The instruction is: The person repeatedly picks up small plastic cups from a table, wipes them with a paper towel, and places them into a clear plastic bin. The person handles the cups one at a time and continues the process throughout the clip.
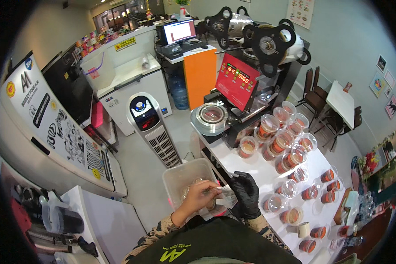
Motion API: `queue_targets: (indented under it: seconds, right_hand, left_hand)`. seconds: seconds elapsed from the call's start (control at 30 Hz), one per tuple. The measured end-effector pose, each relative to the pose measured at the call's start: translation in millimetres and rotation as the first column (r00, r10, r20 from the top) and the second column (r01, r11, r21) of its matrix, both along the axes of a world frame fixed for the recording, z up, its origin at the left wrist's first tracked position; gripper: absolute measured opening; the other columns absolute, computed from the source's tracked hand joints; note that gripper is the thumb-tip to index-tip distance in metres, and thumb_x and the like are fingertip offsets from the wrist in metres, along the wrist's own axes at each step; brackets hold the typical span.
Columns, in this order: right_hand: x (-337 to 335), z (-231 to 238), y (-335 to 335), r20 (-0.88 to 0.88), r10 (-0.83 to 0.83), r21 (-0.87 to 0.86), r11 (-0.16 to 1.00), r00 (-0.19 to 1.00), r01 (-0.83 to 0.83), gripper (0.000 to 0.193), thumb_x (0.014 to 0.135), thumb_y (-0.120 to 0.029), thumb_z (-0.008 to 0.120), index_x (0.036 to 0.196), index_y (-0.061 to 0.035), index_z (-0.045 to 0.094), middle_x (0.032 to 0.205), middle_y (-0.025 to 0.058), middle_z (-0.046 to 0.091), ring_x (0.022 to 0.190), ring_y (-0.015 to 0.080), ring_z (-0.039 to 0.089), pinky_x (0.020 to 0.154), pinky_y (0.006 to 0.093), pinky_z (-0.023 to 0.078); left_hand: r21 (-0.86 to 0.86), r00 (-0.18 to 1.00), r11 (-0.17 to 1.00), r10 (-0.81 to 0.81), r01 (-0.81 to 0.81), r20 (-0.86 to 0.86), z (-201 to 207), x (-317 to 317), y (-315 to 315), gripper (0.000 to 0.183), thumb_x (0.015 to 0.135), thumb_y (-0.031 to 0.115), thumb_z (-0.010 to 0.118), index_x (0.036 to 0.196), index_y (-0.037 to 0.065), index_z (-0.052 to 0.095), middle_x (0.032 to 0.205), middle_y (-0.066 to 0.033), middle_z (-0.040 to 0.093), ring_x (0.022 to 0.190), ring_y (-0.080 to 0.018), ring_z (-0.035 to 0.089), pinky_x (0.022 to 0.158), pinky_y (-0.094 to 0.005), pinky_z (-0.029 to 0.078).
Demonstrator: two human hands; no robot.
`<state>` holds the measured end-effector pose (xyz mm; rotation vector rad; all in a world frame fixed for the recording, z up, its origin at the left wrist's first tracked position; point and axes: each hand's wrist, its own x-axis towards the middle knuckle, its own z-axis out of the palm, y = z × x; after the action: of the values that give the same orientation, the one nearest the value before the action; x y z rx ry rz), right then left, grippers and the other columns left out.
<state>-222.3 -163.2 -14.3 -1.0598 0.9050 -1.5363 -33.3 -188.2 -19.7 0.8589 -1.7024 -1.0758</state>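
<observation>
- The left hand (200, 196), bare, pinches a crumpled clear plastic piece (228, 199) between thumb and fingers, apparently to keep the limp film from slipping.
- The right hand (247, 196), in a black glove, has curled fingers against the plastic's other side; whether they grip it I cannot tell. A small white tip (235, 175) shows at this glove.
- The plastic is beside the tabletop (244, 166), just off its left edge and above a translucent bin (167, 184); the bin probably sits there to be within easy reach.
- Inside the bin are round, clear or pale-gold things, partly hidden by the left hand.
- At the tabletop's far left corner, a round metal seat (201, 124) holds something circular and clear, likely to keep it level beside the red-panelled machine (234, 83).
- Clear plastic cups with orange-red bands crowd the far edge and run toward the near right corner, perhaps grouped to save room. A cup (248, 147) near the left edge shows light-brown contents.
- On a white cabinet (97, 211), a clear pitcher (53, 215) holds something dark.
</observation>
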Motion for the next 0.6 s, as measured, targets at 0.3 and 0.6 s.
queue_targets:
  seconds: [0.3,0.6]
  right_hand:
    - [-14,1,24,-0.04,-0.022,0.022,1.0,0.999,0.023,0.052,0.092,0.009,0.065,0.14,-0.0019,0.049,0.106,0.0069,0.065,0.103,0.0137,0.063,0.092,0.0285,0.052]
    - [-15,9,43,0.056,-0.071,0.02,0.997,0.996,0.07,0.077,0.084,0.01,0.072,0.149,-0.0067,0.035,0.115,0.0082,0.06,0.106,0.0184,0.065,0.088,0.0314,0.056]
  left_hand:
    - [0.025,0.992,0.992,-0.125,0.126,-0.029,0,-12,0,0.019,0.091,0.021,0.076,0.092,0.003,0.071,0.082,-0.0039,0.064,0.077,-0.0142,0.057,0.069,-0.0278,0.044]
    - [0.172,0.992,0.977,-0.127,0.122,0.015,-5,-22,1,0.023,0.093,0.024,0.073,0.101,0.003,0.072,0.094,-0.0056,0.065,0.085,-0.0163,0.059,0.078,-0.0298,0.045]
